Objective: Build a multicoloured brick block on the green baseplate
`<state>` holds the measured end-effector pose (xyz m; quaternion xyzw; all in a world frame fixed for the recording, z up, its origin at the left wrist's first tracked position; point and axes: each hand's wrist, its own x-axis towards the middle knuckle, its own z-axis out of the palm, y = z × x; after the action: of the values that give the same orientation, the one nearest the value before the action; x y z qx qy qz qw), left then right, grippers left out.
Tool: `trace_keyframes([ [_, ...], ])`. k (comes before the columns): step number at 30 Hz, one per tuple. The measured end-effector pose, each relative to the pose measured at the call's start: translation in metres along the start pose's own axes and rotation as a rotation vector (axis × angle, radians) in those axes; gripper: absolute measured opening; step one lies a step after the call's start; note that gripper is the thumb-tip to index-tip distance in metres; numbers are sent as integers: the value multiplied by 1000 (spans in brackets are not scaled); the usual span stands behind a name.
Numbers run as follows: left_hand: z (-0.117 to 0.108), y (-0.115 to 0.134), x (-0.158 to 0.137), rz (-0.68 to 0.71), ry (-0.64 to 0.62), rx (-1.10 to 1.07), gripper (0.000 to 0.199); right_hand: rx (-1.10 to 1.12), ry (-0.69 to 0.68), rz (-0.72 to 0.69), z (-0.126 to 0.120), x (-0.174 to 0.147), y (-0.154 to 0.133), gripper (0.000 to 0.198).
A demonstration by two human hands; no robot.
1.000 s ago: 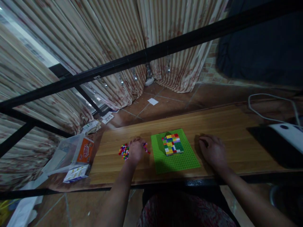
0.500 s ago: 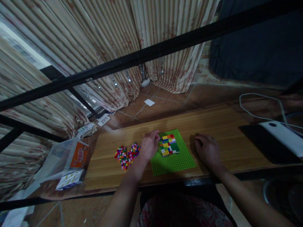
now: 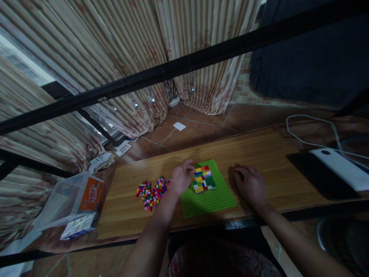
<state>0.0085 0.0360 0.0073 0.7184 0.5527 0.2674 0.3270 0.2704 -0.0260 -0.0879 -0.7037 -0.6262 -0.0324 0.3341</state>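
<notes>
A clear plastic box (image 3: 59, 198) with an orange label (image 3: 91, 194) is standing beyond the left end of the table (image 3: 253, 152), and a white carton (image 3: 79, 226) is lying just nearer than it. On the right, a black mat (image 3: 305, 175) is lying under a white device (image 3: 340, 167), while a pale cable (image 3: 313, 116) is looping at the far right. A black bar (image 3: 138, 79) is slanting across the far side in front of striped curtains (image 3: 132, 42). A heap of small bricks (image 3: 152, 195) is spreading on the left part of the table, close beside the left forearm.

The left hand (image 3: 182, 177) is reaching in from the near side, thumb and forefinger drawing together at the left edge of the multicoloured brick block (image 3: 204, 180); whether they are gripping a piece I cannot tell. The block is sitting on the far part of the green baseplate (image 3: 209, 204). The right hand (image 3: 250, 185) is resting loosely curled on the table, right of the baseplate and apart from it; its inside is not showing, so I cannot tell whether it is holding anything.

Studded green is running nearer than the block and to its right. Wood is stretching between the right hand and the mat, and along the far edge. The baseplate's near edge is lying close to the table's near edge.
</notes>
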Motion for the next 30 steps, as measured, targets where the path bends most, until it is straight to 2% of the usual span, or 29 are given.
trace_keyframes([
  [6,2,-8,8,-163,-35,-336,28,13,-7,-2,1,-1,0,26],
  [10,2,-13,15,-218,-70,-380,26,-5,-21,1,0,-1,-1,26],
  [21,1,-11,20,-242,-82,-305,27,-22,-23,-9,-1,-1,-2,26],
  [27,2,-13,11,-153,-53,-344,24,-20,-30,-29,1,-1,2,27],
  [30,3,-18,1,-105,7,-412,26,-6,-20,-43,2,-1,3,27],
])
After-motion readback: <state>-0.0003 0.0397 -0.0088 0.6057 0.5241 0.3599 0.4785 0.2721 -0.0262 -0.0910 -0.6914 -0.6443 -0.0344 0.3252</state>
